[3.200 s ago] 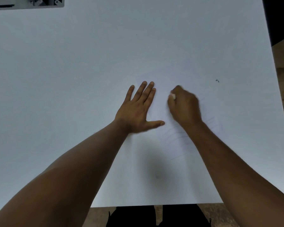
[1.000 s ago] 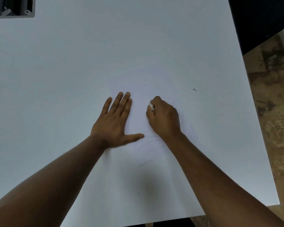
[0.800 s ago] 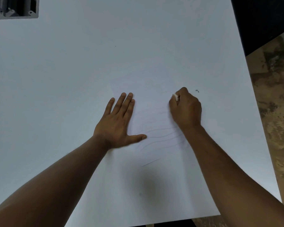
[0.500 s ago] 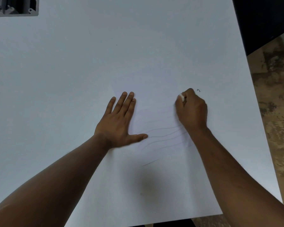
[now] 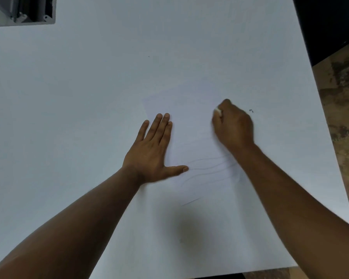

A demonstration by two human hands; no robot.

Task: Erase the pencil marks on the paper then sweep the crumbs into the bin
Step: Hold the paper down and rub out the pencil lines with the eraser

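A white sheet of paper [image 5: 191, 121] lies on the white table, barely distinct from it. Faint wavy pencil lines [image 5: 208, 168] cross its lower part, and a short darker stroke [image 5: 190, 201] lies below them. My left hand [image 5: 151, 150] presses flat on the paper's left side, fingers straight and thumb out. My right hand [image 5: 233, 125] is curled around a small white eraser [image 5: 218, 111], whose tip shows at the knuckles on the paper's upper right. A dark crumb [image 5: 251, 111] lies just right of that hand.
The white table [image 5: 79, 97] fills the view; its right edge runs diagonally past a stained floor [image 5: 345, 117]. A grey open container [image 5: 22, 11] sits at the far left corner. A dark object [image 5: 326, 23] stands beyond the far right corner.
My right hand with the eraser swept from the paper's middle out to the right and has now come slightly back left. My left hand has stayed pressed in place.
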